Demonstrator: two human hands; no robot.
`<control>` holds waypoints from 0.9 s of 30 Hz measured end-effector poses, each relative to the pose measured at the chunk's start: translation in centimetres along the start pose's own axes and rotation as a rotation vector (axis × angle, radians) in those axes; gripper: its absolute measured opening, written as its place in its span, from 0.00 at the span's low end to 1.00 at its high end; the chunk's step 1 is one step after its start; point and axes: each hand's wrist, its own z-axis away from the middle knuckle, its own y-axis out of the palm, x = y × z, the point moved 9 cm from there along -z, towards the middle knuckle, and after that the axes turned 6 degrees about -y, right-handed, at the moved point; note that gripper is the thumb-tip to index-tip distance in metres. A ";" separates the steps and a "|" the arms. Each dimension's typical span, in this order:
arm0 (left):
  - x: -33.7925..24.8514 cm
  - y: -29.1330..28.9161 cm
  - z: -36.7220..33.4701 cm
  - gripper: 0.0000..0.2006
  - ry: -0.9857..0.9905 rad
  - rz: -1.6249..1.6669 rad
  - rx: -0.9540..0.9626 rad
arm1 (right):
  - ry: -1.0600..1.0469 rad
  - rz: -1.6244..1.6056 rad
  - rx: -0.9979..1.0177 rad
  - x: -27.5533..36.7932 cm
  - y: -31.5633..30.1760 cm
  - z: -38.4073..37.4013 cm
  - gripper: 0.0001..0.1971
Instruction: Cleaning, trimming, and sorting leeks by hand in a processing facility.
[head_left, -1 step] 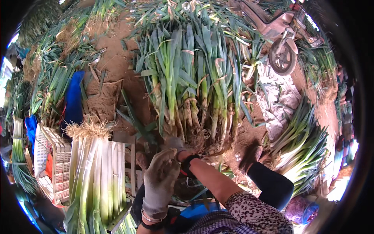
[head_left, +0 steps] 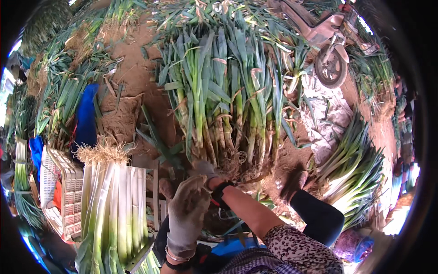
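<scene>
While a broad row of green onions (head_left: 223,91) lies on the bare earth (head_left: 130,59) straight ahead, roots toward the person and leaves pointing away, the gloved right hand (head_left: 204,169) is low beside the root ends at the row's left edge. Its fingers are blurred and partly hidden, so I cannot tell whether they grip a stem. The gloved left hand (head_left: 188,203) is just beside the right wrist, its fingers bent toward the thumb; whether they pinch anything cannot be told. A black wristband (head_left: 222,189) circles the right wrist.

To the left, a bundle of white-stemmed onions (head_left: 114,196) lies with its roots away from the person, next to a pale plastic crate (head_left: 72,201). On the right, a looser heap of onions (head_left: 353,178) fans out near a crumpled white sheet (head_left: 324,114). Farther off, a motorbike (head_left: 331,66) stands beyond the sheet.
</scene>
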 end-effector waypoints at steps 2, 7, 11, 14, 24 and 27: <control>0.4 0.1 0.1 0.19 -0.019 0.039 0.019 | -0.024 -0.127 -0.160 -1.1 -1.0 0.2 0.49; 0.8 0.8 0.0 0.20 -0.002 0.012 0.083 | 0.079 -0.463 -0.384 -3.3 -3.8 0.3 0.51; 1.7 0.0 0.0 0.20 -0.057 0.079 0.053 | -0.289 -1.097 -0.162 4.1 -5.8 1.0 0.54; 1.1 0.6 -0.2 0.19 -0.043 0.010 0.069 | -0.330 -0.578 -0.521 3.5 -9.2 0.5 0.42; 0.6 -0.3 0.4 0.21 -0.016 -0.027 0.032 | 0.291 -0.288 -0.388 -6.1 -5.4 0.4 0.53; 0.4 -0.6 0.5 0.21 0.020 -0.082 0.033 | 0.218 -0.382 -0.149 -6.5 -4.9 -0.8 0.53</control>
